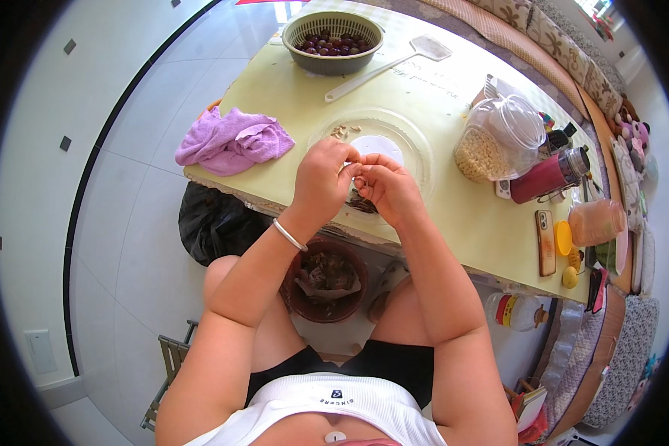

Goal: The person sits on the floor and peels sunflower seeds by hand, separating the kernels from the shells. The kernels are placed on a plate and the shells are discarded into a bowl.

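Note:
My left hand (323, 175), with a white bangle on its wrist, and my right hand (390, 186) meet fingertip to fingertip above a clear round plate (421, 160). Both are closed in a pinch; whatever sits between the fingers is too small and covered to name. On the plate's far left part lie a few small pale kernels (340, 131). Dark shell-like bits (361, 202) lie near the table edge, partly under my right hand. A white disc (379, 146) shows in the plate's middle, just beyond my fingers.
On the table are a colander of dark round fruit (334, 48), a white slotted spatula (394, 67), a purple cloth (234, 141), a clear jar of pale kernels (490, 145), a maroon bottle (546, 177) and a phone (545, 241). Between my knees stands a dark red bin (323, 311).

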A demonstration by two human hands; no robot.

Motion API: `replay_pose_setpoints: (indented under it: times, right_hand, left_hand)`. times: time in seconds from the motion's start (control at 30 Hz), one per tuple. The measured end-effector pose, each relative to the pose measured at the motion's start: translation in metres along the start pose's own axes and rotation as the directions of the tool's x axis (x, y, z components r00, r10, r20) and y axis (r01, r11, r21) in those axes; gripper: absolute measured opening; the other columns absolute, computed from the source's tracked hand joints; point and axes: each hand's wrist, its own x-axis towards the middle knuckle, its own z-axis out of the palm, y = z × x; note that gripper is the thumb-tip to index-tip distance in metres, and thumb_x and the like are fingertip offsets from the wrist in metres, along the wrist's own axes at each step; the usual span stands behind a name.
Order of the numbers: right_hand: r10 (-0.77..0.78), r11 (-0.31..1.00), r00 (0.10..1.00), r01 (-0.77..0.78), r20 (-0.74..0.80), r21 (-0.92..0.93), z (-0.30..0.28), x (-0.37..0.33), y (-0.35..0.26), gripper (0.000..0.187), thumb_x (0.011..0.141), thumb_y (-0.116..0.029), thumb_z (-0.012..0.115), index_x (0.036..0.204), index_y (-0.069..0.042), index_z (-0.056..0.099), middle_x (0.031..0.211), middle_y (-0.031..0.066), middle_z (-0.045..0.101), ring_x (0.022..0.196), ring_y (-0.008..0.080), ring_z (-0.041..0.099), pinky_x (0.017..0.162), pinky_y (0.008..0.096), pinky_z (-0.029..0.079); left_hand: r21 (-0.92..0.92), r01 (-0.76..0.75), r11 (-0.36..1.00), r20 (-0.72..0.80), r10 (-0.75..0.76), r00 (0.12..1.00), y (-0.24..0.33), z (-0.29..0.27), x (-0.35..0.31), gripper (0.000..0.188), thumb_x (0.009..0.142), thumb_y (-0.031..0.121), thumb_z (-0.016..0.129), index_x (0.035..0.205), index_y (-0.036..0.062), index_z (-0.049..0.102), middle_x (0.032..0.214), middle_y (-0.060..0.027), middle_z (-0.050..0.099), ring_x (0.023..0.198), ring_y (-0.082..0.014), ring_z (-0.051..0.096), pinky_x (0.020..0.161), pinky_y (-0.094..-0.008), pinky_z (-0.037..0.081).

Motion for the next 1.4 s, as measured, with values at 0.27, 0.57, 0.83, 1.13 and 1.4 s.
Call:
replay_pose_setpoints:
  times: [0.27, 0.57, 0.83, 1.13, 1.4]
  right_hand:
    - [-0.042, 0.979, 0.998, 0.031, -0.054, -0.201, -0.007, 0.002, 0.005, 0.005, 0.084, -0.005, 0.061, 0.086, 0.000, 0.059, 0.074, 0.0057, 0.061, 0.058, 0.0076, 0.051, 0.048, 0.0207, 0.038]
    - [-0.058, 0.953, 0.993, 0.024, -0.103, -0.303, -0.006, -0.002, 0.002, 0.005, 0.082, -0.005, 0.061, 0.083, 0.000, 0.060, 0.071, 0.0051, 0.061, 0.051, 0.0067, 0.049, 0.042, 0.0201, 0.035]
    - [-0.126, 0.899, 0.979, 0.044, -0.159, -0.436, 0.001, -0.004, 0.003, 0.006, 0.078, -0.005, 0.061, 0.081, 0.001, 0.060, 0.068, 0.0038, 0.060, 0.051, 0.0061, 0.050, 0.042, 0.0205, 0.035]
    - [-0.078, 0.964, 0.983, 0.032, -0.165, -0.265, -0.006, -0.001, 0.000, 0.006, 0.079, -0.002, 0.059, 0.085, 0.001, 0.059, 0.070, 0.0080, 0.061, 0.050, 0.0080, 0.049, 0.042, 0.0203, 0.034]
    - [-0.192, 0.981, 0.981, 0.192, -0.017, 0.012, -0.012, -0.001, -0.012, 0.008, 0.078, 0.002, 0.048, 0.085, 0.000, 0.053, 0.082, 0.0119, 0.060, 0.057, 0.0116, 0.051, 0.046, 0.0218, 0.036]
  left_hand:
    - [0.031, 0.040, 0.999, 0.027, -0.041, 0.999, -0.005, 0.003, -0.004, 0.010, 0.078, 0.001, 0.067, 0.087, 0.0010, 0.063, 0.081, -0.0128, 0.062, 0.073, -0.0273, 0.061, 0.063, -0.0336, 0.049]
    - [-0.080, 0.179, 0.981, 0.164, -0.164, 0.973, -0.007, -0.004, 0.002, 0.011, 0.075, 0.001, 0.067, 0.085, -0.0018, 0.066, 0.076, -0.0109, 0.066, 0.065, -0.0179, 0.064, 0.061, -0.0285, 0.052]
    - [-0.015, 0.248, 0.969, 0.173, -0.242, 0.955, -0.010, -0.002, -0.001, 0.010, 0.077, 0.001, 0.063, 0.086, -0.0017, 0.064, 0.073, -0.0095, 0.065, 0.064, -0.0119, 0.063, 0.059, -0.0237, 0.050]
    - [-0.222, 0.399, 0.890, 0.217, -0.354, 0.910, -0.017, -0.004, 0.001, 0.010, 0.078, 0.001, 0.065, 0.087, -0.0010, 0.066, 0.076, -0.0101, 0.067, 0.067, -0.0123, 0.063, 0.060, -0.0244, 0.049]
    - [0.186, 0.101, 0.977, 0.430, -0.173, 0.886, -0.011, -0.009, -0.001, 0.010, 0.064, 0.009, 0.073, 0.072, 0.0052, 0.068, 0.069, -0.0086, 0.061, 0.077, -0.0280, 0.057, 0.071, -0.0380, 0.046]
